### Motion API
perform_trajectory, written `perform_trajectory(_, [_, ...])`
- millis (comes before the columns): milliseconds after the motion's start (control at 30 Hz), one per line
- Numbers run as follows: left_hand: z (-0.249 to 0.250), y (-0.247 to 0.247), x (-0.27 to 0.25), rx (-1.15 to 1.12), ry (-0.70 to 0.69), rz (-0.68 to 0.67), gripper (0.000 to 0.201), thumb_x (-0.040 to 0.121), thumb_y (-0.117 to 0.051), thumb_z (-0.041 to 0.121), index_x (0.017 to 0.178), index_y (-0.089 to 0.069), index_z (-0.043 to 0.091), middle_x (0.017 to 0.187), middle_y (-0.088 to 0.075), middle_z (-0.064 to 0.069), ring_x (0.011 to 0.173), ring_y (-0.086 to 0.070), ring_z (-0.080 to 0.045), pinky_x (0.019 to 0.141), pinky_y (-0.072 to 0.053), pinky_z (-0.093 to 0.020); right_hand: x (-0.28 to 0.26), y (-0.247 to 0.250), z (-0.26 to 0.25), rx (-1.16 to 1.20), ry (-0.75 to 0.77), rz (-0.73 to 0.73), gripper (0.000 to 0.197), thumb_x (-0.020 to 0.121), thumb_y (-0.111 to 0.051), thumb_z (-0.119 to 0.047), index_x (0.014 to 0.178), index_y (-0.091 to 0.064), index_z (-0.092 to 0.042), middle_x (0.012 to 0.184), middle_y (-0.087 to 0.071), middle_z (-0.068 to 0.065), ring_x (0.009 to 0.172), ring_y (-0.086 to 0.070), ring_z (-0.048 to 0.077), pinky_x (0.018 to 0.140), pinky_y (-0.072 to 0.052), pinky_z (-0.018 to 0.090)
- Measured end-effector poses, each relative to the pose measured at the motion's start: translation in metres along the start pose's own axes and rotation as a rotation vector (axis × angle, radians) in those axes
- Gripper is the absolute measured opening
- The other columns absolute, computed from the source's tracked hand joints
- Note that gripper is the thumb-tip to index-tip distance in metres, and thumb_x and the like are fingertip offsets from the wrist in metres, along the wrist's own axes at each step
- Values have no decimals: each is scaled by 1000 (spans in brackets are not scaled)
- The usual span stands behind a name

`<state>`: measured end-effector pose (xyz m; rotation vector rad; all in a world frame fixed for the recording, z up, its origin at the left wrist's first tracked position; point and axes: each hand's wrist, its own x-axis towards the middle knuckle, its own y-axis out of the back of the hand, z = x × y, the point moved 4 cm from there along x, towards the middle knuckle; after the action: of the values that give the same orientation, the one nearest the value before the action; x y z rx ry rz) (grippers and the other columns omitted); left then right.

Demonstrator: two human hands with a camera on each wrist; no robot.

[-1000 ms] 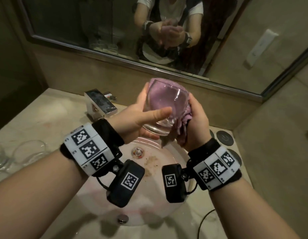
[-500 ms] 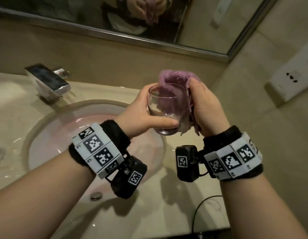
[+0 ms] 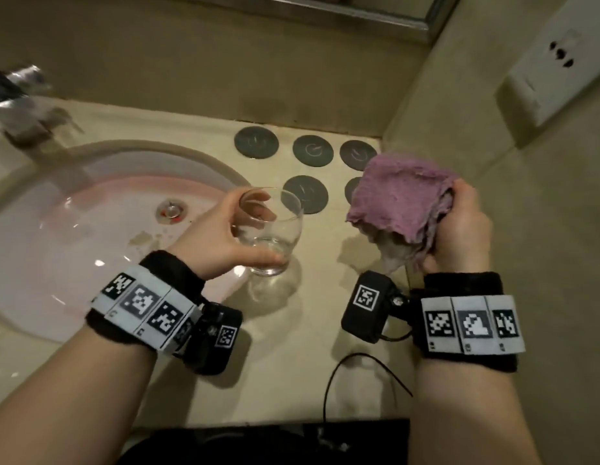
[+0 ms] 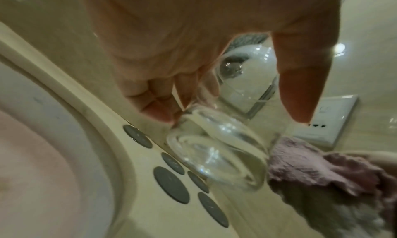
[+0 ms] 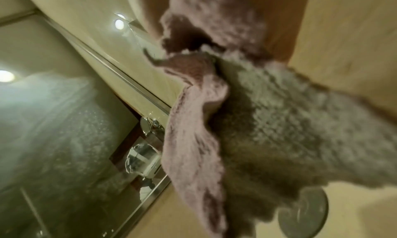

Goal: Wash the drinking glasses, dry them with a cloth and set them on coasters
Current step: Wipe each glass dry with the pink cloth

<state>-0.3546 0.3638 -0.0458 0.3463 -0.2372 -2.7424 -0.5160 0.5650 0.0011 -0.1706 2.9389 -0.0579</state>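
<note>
My left hand (image 3: pixel 236 234) grips a clear stemless drinking glass (image 3: pixel 275 229) above the counter, just right of the basin, with fingers and thumb round its bowl. The left wrist view shows the glass (image 4: pixel 217 150) from below, the fingers (image 4: pixel 159 105) curled on it. My right hand (image 3: pixel 459 226) holds a bunched pink cloth (image 3: pixel 399 199) apart from the glass, to its right. In the right wrist view the cloth (image 5: pixel 247 116) fills most of the frame. Several round dark coasters (image 3: pixel 256 142) lie on the counter behind the glass, with nothing on them; one is partly hidden by the cloth.
The round white basin (image 3: pixel 90 229) with its drain (image 3: pixel 171 209) lies at the left, the tap (image 3: pixel 20 95) behind it. A tiled wall with a socket plate (image 3: pixel 557 62) closes the right side. A black cable (image 3: pixel 352 374) runs over the front counter edge.
The cloth has come out of the glass and my right hand has moved away to the right. The view has swung down and right, so the coasters now show.
</note>
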Motion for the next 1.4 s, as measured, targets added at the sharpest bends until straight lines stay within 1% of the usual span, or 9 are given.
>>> perform_trajectory(200, [-16, -7, -5, 191, -26, 133, 97, 36, -77, 53, 121, -35, 33, 104, -58, 15, 100, -60, -3, 89, -47, -26, 8, -1, 25, -259, 36, -62, 32, 95, -35, -28, 100, -63, -15, 105, -65, 4, 104, -60, 18, 94, -49, 40])
perform_trajectory(333, [-23, -32, -3, 348, -38, 24, 91, 49, -78, 41, 123, -26, 38, 104, -54, 17, 102, -57, -3, 93, -47, -30, 5, -7, 43, -254, -9, -74, 35, 101, -29, -20, 122, -54, -9, 115, -54, -5, 105, -49, 11, 79, -35, 11])
perform_trajectory(600, [-44, -59, 3, 423, -96, -53, 93, 60, -85, 15, 135, -30, 18, 131, -39, -1, 112, -51, -9, 98, -45, -29, -11, -23, 58, -333, -2, -110, 38, 95, -34, -29, 115, -59, -9, 119, -61, 7, 113, -54, 21, 104, -40, 42])
perform_trajectory(667, [-50, -63, 1, 422, -116, -45, 92, 60, -85, 14, 135, -31, 16, 131, -38, -3, 115, -49, -10, 99, -41, -22, -13, -24, 62, -296, -19, -125, 41, 89, -35, -36, 112, -60, -13, 114, -62, 4, 105, -57, 16, 101, -44, 34])
perform_trajectory(733, [-53, -64, 1, 405, -134, -32, 92, 60, -85, 14, 135, -31, 15, 131, -37, -3, 119, -47, -11, 98, -36, -15, -16, -24, 62, -261, -38, -140, 36, 98, -31, -26, 115, -57, -9, 111, -59, 1, 91, -52, 6, 84, -40, 2])
perform_trajectory(800, [-54, -64, 1, 427, -136, -33, 93, 61, -85, 15, 136, -30, 17, 132, -37, -3, 121, -44, -9, 99, -34, -14, -16, -19, 60, -216, -21, -109, 35, 101, -27, -18, 118, -55, -6, 111, -56, 1, 92, -48, 5, 71, -34, -5])
perform_trajectory(1000, [-50, -57, -4, 494, -99, -57, 103, 60, -85, 19, 142, -23, 21, 138, -39, -5, 127, -39, -15, 107, -30, -27, -25, -23, 44, -144, 60, -82, 27, 84, -38, -39, 86, -62, -25, 95, -64, -5, 100, -57, 12, 102, -43, 43])
perform_trajectory(1133, [-41, -41, -15, 509, -74, -51, 99, 65, -83, 22, 143, -23, 23, 140, -37, -2, 129, -37, -14, 106, -28, -23, -33, -36, 33, -90, 78, -133, 32, 81, -42, -46, 93, -64, -27, 110, -66, 0, 111, -58, 16, 103, -42, 47])
perform_trajectory(1400, [-29, 27, -48, 557, -54, 133, 67, 79, -72, 28, 136, -39, 23, 140, -38, 3, 128, -36, -10, 100, -26, -17, -83, -94, 7, -90, 150, -343, 30, 99, -36, -28, 108, -62, -15, 103, -64, -1, 104, -59, 13, 99, -46, 44])
